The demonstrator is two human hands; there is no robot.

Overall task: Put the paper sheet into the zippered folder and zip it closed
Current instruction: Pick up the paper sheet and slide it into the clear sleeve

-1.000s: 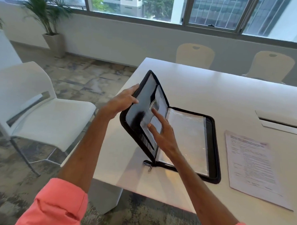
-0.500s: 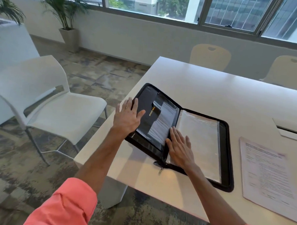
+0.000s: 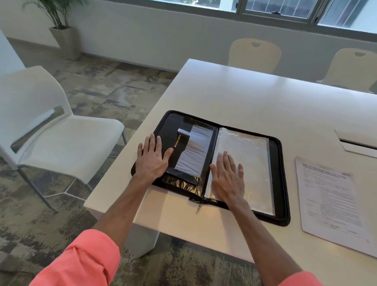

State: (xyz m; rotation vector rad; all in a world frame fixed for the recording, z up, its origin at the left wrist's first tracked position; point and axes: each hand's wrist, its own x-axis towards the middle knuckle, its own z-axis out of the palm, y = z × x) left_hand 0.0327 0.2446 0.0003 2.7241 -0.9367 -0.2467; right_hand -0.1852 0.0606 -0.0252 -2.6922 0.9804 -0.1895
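The open black zippered folder (image 3: 277,159) lies near the white table's (image 3: 250,98) left edge; the printed paper sheet (image 3: 334,203) lies right of it.

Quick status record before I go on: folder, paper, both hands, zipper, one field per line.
folder: open flat on the table, near its front left corner
left hand: palm down on the folder's left half, fingers spread
right hand: palm down on the clear sleeve of the right half
paper: on the table right of the folder, apart from it, not yet inside
zipper pull: hangs at the spine's near end, folder unzipped
holding: neither hand grips anything
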